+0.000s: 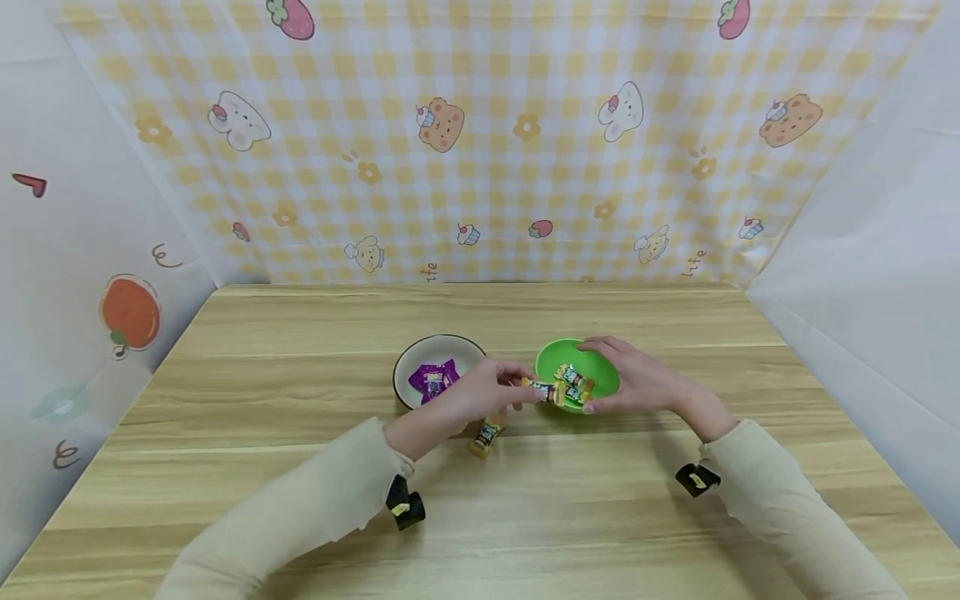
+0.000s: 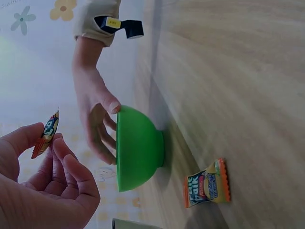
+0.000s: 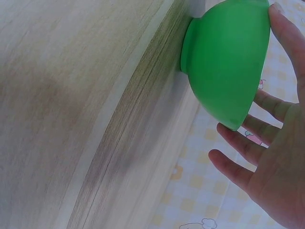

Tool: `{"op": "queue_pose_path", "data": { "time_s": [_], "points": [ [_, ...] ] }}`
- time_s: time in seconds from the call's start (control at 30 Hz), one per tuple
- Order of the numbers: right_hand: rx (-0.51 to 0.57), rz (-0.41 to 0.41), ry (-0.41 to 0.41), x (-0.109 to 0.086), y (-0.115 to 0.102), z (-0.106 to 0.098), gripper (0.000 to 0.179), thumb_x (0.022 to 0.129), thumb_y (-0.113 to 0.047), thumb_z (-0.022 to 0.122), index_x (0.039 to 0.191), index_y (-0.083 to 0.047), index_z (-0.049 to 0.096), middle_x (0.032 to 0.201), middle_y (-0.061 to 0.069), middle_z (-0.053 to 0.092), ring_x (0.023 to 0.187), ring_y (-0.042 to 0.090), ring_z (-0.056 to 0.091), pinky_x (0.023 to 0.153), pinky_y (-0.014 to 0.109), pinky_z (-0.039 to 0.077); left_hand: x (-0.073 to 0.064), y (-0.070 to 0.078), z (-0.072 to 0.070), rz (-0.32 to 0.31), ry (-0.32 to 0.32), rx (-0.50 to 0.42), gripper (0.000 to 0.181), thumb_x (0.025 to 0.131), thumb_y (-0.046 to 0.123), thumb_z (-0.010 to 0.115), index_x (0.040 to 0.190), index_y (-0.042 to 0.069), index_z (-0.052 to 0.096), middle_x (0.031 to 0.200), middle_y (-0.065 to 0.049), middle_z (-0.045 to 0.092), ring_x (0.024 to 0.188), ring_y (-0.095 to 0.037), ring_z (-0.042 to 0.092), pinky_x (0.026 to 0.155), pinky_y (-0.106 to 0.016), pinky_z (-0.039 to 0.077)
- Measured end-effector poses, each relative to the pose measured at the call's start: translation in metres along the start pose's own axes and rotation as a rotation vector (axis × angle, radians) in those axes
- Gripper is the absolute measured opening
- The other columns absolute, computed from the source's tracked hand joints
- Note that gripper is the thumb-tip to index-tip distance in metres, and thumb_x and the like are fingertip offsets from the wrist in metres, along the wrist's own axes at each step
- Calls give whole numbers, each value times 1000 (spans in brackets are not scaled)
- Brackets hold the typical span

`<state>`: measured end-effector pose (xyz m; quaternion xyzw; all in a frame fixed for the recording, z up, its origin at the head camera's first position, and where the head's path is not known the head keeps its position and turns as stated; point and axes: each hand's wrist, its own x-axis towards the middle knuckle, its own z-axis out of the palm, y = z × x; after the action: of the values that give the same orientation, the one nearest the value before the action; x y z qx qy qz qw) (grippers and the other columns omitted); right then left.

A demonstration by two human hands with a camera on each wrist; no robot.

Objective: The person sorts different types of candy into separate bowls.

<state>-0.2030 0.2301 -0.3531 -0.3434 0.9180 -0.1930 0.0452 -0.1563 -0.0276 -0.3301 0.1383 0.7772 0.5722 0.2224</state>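
My left hand (image 1: 480, 390) pinches a small wrapped candy (image 2: 50, 128) in a yellow and orange wrapper between thumb and forefinger. In the head view that candy overlaps the near left rim of a green bowl (image 1: 552, 357), where a few similar yellow candies (image 1: 573, 378) lie. My right hand (image 1: 641, 379) holds the green bowl from the right, thumb on the near rim and fingers toward the far rim. The bowl stands upright on the table. Another yellow candy (image 1: 487, 435) lies on the wood below my left hand.
A white bowl with a dark rim (image 1: 468, 357) stands left of the green one, partly covered by my left hand, with purple wrapped candies (image 1: 435, 379) inside. The wooden table (image 1: 585, 533) ends at a checked cloth (image 1: 495, 167) behind, with white sheets at both sides.
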Motion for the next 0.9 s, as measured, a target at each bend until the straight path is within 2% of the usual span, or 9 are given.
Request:
{"op": "queue_pose_path", "data": {
  "time_s": [0.1,0.3,0.43,0.67,0.8,0.9],
  "points": [
    [1,2,0,0,0,0,91,63,-61,66,130,-6,38,132,15,34,115,29,37,85,45,38,6,1,0,-4,10,-9,20,81,20,65,95,7,63,80,-12,57,79,-31,57,62,-33,47],
    [-3,0,-6,-1,0,0,92,64,-61,66,131,-6,37,132,16,34,115,29,37,84,45,39,19,3,4,10,46,24,21,80,21,66,96,7,64,76,-8,57,65,-15,53,65,-38,47],
    [0,4,-6,-1,0,0,91,64,-60,66,131,-6,37,132,16,34,115,30,36,83,45,39,28,4,9,36,72,45,21,80,19,66,95,5,65,73,-5,56,65,-18,54,65,-39,48],
    [2,17,-9,-2,0,0,91,63,-61,66,131,-8,36,133,15,33,114,29,37,81,44,40,41,5,20,-9,85,-46,17,81,15,65,93,3,64,84,-21,58,56,-14,50,58,-30,46],
    [11,15,-8,-1,0,1,92,63,-61,66,131,-7,36,133,15,32,114,29,37,80,43,40,47,5,24,-38,114,-92,18,81,15,65,94,2,63,86,-17,60,69,-24,58,58,-27,49],
    [21,10,-7,-1,1,1,91,64,-60,67,131,-7,36,133,15,32,113,29,38,80,42,40,49,3,27,-48,120,-112,21,82,15,64,98,2,61,86,-12,60,81,-30,59,59,-27,49]
  ]
}}
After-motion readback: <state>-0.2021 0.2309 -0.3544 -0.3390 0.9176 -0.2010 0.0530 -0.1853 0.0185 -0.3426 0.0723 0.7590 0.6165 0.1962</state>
